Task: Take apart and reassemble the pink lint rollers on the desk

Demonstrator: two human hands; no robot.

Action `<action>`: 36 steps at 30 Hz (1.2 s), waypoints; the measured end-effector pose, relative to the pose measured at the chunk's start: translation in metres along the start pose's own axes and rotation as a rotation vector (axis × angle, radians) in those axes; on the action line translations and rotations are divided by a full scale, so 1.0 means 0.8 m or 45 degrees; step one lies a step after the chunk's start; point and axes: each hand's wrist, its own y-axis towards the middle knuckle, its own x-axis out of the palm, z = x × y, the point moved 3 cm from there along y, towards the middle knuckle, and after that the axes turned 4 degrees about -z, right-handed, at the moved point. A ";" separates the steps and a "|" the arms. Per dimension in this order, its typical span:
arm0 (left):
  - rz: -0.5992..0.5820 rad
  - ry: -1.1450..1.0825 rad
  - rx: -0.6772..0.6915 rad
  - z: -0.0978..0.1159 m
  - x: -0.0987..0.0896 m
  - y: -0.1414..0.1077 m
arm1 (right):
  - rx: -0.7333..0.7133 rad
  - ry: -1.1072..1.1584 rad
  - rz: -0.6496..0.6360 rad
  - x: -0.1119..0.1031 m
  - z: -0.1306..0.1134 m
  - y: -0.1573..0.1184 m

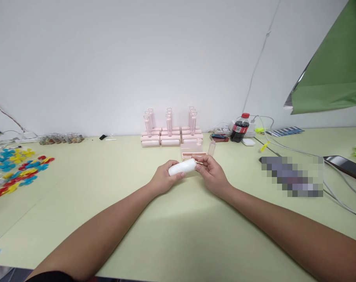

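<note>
A white roll point(182, 167) is held over the table between my two hands, slightly tilted up to the right. My left hand point(165, 177) wraps round its left end, thumb along the near side. At its right end, the fingers of my right hand point(212, 175) pinch the edge. Just behind my hands lies an open pale pink case point(192, 150). Beside it a clear pink tube point(211, 148) stands upright. Further back, several closed pink cases point(170, 143) sit in rows, with clear pink tubes point(168, 125) standing on them.
Blue, yellow and red plastic pieces point(17, 166) spread over the left of the table point(131, 239). Bagged small items point(61, 138) lie by the wall. To the right are a cola bottle point(240, 128), a white box point(248, 142), cables and a phone point(346, 166).
</note>
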 end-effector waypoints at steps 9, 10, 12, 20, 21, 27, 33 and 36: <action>0.096 -0.042 -0.060 0.000 0.000 0.001 | 0.031 -0.052 0.027 0.001 -0.003 -0.003; 0.094 -0.044 -0.065 0.000 0.000 0.001 | 0.031 -0.073 0.058 0.000 -0.003 -0.004; 0.092 -0.036 -0.065 0.001 -0.001 0.000 | 0.042 -0.093 -0.014 0.002 -0.006 -0.007; 0.125 -0.028 -0.072 0.003 -0.002 -0.001 | 0.065 -0.456 -0.316 0.011 -0.017 -0.008; 0.154 -0.038 -0.087 0.002 -0.003 0.000 | 0.072 -0.588 -0.256 0.007 -0.018 -0.005; 0.298 -0.137 -0.203 -0.006 -0.009 0.003 | 0.421 -1.466 -0.260 -0.022 -0.013 0.011; 0.285 -0.178 -0.175 -0.007 -0.008 0.004 | 0.553 -1.600 -0.354 -0.030 -0.011 0.017; 0.284 -0.193 -0.161 -0.007 -0.006 0.004 | 0.555 -1.608 -0.373 -0.031 -0.010 0.019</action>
